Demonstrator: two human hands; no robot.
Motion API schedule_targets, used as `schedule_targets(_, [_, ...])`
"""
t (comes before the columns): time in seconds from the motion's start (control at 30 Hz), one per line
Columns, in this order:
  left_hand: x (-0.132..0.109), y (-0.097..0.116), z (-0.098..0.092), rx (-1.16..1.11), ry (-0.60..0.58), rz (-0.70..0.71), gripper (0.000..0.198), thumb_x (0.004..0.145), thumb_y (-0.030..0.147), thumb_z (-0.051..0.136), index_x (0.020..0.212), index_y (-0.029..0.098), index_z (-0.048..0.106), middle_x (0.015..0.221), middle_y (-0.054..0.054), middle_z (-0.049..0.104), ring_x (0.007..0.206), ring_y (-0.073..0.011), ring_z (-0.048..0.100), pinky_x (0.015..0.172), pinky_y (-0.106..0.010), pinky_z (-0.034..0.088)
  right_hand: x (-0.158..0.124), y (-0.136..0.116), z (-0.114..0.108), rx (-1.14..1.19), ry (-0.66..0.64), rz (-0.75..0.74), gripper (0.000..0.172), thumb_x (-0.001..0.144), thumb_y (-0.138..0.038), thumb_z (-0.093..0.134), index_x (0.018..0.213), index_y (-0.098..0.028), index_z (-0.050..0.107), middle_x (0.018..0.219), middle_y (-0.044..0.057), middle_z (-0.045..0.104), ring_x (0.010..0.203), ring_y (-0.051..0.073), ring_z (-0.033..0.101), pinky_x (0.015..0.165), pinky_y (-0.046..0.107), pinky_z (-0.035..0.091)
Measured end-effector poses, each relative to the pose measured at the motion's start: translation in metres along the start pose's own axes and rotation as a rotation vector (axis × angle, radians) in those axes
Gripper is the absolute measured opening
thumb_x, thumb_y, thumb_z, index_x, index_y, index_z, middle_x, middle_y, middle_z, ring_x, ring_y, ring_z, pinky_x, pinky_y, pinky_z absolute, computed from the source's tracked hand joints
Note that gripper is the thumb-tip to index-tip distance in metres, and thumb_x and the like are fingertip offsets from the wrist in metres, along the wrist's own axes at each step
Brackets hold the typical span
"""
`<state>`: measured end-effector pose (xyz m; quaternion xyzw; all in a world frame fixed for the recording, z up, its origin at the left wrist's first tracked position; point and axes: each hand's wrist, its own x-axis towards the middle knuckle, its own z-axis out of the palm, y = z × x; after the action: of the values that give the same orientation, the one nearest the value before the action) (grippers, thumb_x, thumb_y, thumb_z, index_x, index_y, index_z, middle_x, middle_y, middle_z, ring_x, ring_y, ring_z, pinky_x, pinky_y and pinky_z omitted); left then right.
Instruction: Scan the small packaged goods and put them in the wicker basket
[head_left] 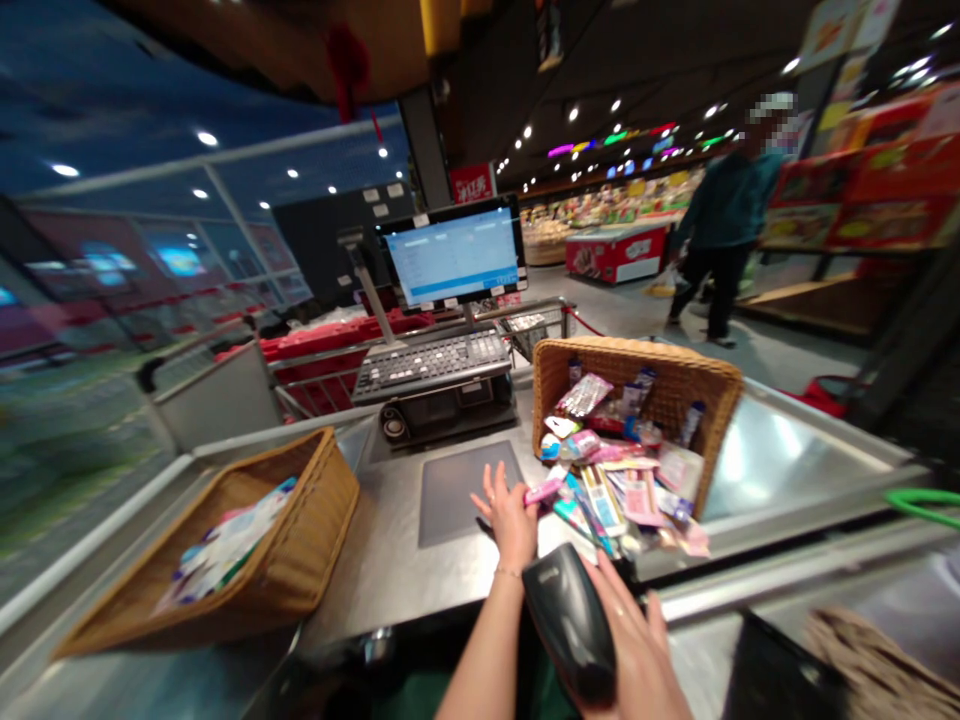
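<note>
My left hand (pixel 513 522) reaches over the metal counter, its outer fingers spread. Between thumb and forefinger it pinches the end of a small pink packet (pixel 547 487). My right hand (pixel 637 640) is closed around a black handheld barcode scanner (pixel 570 615), whose rounded back faces up and whose grip is mostly hidden. A wicker basket (pixel 637 352) lies tipped on its side to the right, opening toward me. Small packaged goods (pixel 600 500) spill from it onto the counter, close to both hands.
At the left, another wicker basket (pixel 330 530) holds several packs. Behind the counter stand a lit monitor (pixel 454 255) and a keyboard (pixel 435 362). A grey scanner plate (pixel 454 505) is set into the counter. Metal carts stand beyond. A person (pixel 724 230) walks at the right.
</note>
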<state>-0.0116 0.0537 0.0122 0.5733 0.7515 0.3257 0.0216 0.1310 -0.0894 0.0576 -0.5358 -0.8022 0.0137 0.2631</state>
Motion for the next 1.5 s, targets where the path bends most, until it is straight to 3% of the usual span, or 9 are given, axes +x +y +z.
schedule_targets(0.33, [0.001, -0.004, -0.030, 0.005, 0.150, -0.023, 0.017, 0.078, 0.013, 0.063, 0.081, 0.026, 0.073, 0.150, -0.006, 0.044, 0.147, -0.0322, 0.023, 0.110, -0.075, 0.013, 0.007, -0.008, -0.014, 0.033, -0.104, -0.046, 0.055, 0.080, -0.016, 0.042, 0.133, -0.007, 0.054, 0.147, 0.016, 0.047, 0.138, 0.040, 0.040, 0.099, 0.072, 0.038])
schedule_targets(0.57, [0.004, -0.010, -0.048, 0.034, 0.207, -0.053, 0.015, 0.078, 0.016, 0.065, 0.085, 0.027, 0.073, 0.149, -0.006, 0.045, 0.146, -0.0335, 0.024, 0.111, -0.073, 0.011, 0.003, -0.004, -0.002, 0.012, -0.095, -0.065, 0.062, 0.077, -0.017, 0.050, 0.138, -0.011, 0.051, 0.148, 0.015, 0.046, 0.141, 0.040, 0.036, 0.102, 0.069, 0.037])
schedule_targets(0.93, [0.000, -0.022, -0.071, 0.062, 0.248, -0.120, 0.020, 0.078, 0.016, 0.063, 0.088, 0.029, 0.073, 0.150, -0.004, 0.044, 0.148, -0.0322, 0.020, 0.113, -0.071, 0.003, 0.001, -0.011, 0.008, 0.055, 0.008, -0.112, 0.055, 0.074, -0.013, 0.042, 0.127, -0.005, 0.056, 0.136, 0.022, 0.058, 0.132, 0.042, 0.048, 0.097, 0.073, 0.038])
schedule_targets(1.1, [-0.002, -0.030, -0.080, 0.063, 0.266, -0.140, 0.021, 0.079, 0.015, 0.063, 0.089, 0.029, 0.073, 0.150, -0.004, 0.043, 0.148, -0.0323, 0.020, 0.113, -0.071, 0.003, -0.001, -0.013, 0.019, 0.027, 0.000, -0.110, 0.056, 0.071, -0.016, 0.047, 0.125, -0.010, 0.059, 0.139, 0.022, 0.055, 0.135, 0.037, 0.046, 0.103, 0.067, 0.037])
schedule_targets(1.27, [-0.004, -0.037, -0.084, 0.069, 0.291, -0.154, 0.020, 0.078, 0.014, 0.064, 0.088, 0.028, 0.074, 0.150, -0.005, 0.043, 0.148, -0.0326, 0.020, 0.113, -0.071, 0.003, -0.001, -0.019, 0.019, -0.047, -0.026, -0.172, 0.053, 0.079, -0.019, 0.043, 0.127, -0.001, 0.057, 0.139, 0.027, 0.053, 0.133, 0.037, 0.049, 0.101, 0.068, 0.039])
schedule_targets(1.5, [-0.006, -0.048, -0.090, 0.086, 0.336, -0.191, 0.016, 0.080, 0.018, 0.064, 0.086, 0.029, 0.074, 0.150, -0.004, 0.044, 0.147, -0.0329, 0.022, 0.113, -0.072, 0.006, -0.001, -0.020, 0.016, -0.036, -0.081, -0.243, 0.053, 0.075, -0.022, 0.051, 0.127, -0.015, 0.060, 0.139, 0.018, 0.056, 0.135, 0.039, 0.046, 0.099, 0.068, 0.040])
